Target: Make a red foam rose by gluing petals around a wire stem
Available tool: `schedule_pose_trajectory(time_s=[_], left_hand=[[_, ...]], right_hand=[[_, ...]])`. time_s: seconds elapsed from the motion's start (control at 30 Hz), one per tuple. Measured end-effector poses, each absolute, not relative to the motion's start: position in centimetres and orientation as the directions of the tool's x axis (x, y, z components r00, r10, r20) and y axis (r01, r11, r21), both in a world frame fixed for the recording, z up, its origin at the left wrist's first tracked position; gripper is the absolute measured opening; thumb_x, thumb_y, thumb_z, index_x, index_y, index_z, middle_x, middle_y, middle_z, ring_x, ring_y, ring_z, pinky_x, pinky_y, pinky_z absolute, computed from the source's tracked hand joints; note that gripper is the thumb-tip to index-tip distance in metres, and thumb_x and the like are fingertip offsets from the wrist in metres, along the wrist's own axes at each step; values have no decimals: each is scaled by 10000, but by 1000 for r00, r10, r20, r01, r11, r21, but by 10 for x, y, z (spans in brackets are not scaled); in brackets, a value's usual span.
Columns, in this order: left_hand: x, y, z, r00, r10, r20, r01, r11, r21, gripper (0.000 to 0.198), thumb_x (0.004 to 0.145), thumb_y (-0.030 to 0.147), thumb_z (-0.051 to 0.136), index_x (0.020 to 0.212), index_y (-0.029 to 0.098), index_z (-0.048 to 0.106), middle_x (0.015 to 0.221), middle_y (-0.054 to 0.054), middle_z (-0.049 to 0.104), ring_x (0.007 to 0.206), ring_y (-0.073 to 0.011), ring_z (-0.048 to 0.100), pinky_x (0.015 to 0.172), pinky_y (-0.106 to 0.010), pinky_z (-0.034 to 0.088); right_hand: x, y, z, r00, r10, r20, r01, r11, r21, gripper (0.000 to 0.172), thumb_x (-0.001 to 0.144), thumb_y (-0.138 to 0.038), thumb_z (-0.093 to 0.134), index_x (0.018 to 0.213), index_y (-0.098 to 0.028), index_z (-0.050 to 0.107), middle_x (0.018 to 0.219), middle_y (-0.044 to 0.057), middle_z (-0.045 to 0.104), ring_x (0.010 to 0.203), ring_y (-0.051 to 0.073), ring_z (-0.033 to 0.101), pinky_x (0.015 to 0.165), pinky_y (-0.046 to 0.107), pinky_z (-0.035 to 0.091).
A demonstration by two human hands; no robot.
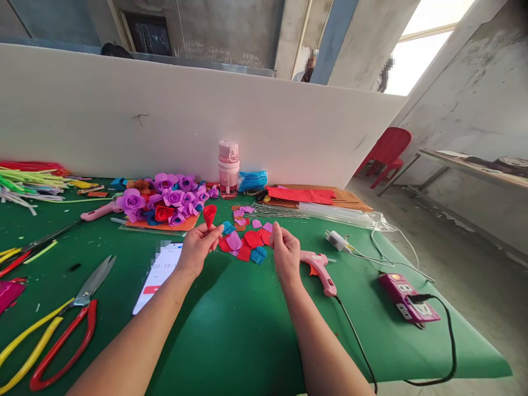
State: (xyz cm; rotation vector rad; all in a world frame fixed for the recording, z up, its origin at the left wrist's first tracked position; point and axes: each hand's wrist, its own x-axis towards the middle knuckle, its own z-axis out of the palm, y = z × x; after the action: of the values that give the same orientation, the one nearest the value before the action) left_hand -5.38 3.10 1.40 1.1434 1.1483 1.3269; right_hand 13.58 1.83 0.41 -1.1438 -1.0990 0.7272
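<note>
While the left hand (200, 247) pinches it by its narrow end between thumb and fingertips, the red petal (209, 214) stands just above those fingertips. Its long axis is close to upright, the broad rounded end on top. The right hand (285, 252) is level with the left and well apart from the petal. Its thumb and fingertips are drawn together and raised; whether they hold something thin cannot be made out. The left hand is therefore the nearer one, already touching the petal.

Between the two hands and a little beyond them lies a heap of loose petals (246, 243) in red, purple and blue. Just to the right of the right hand rests a pink glue gun (319, 270). Under the left wrist lies a phone (159, 270), its screen showing digits that begin "00:19", the rest blurred. Beyond the left hand sits a cluster of purple roses (167, 201), and a pink bottle (228, 168) with no legible label.
</note>
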Motion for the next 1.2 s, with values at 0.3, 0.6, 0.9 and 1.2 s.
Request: schedule_pose_trajectory(time_s=[0.3, 0.6, 0.9, 1.2], left_hand=[[-48, 29, 19, -34, 996, 85, 155, -79, 985, 285, 616, 430, 745, 658, 160, 665, 482, 50, 509, 469, -82, 413, 463, -214, 295], [-37, 62, 6, 79, 995, 53, 615, -90, 783, 234, 680, 390, 647, 731, 173, 716, 706, -24, 703, 686, -176, 622, 584, -244, 402], [2, 98, -22, 80, 995, -63, 850, -35, 526, 270, 574, 392, 755, 765, 216, 680, 769, -14, 703, 734, -195, 633, 577, -249, 390], [1, 98, -23, 54, 998, -39, 869, -28, 493, 280, 611, 390, 758, 793, 220, 627, 817, -9, 694, 750, -176, 621, 576, -238, 382]], right_hand=[[137, 17, 4, 345, 806, 480, 338, 371, -865, 351, 859, -419, 526, 590, -205, 454, 570, -41, 434, 577, 126, 423, 586, 257, 346], [121, 7, 9, 151, 798, 583, 465, 463, -755, 207, 830, -331, 617, 648, -234, 643, 664, -3, 679, 668, 176, 600, 836, 366, 428], [126, 16, -3, 315, 887, 338, 279, 253, -926, 577, 908, -535, 367, 566, -199, 688, 562, 25, 667, 555, 171, 604, 608, 282, 443], [138, 20, 3, 489, 826, 282, 109, 263, -959, 586, 880, -577, 382, 572, -173, 674, 587, 45, 670, 575, 172, 571, 604, 282, 423]])
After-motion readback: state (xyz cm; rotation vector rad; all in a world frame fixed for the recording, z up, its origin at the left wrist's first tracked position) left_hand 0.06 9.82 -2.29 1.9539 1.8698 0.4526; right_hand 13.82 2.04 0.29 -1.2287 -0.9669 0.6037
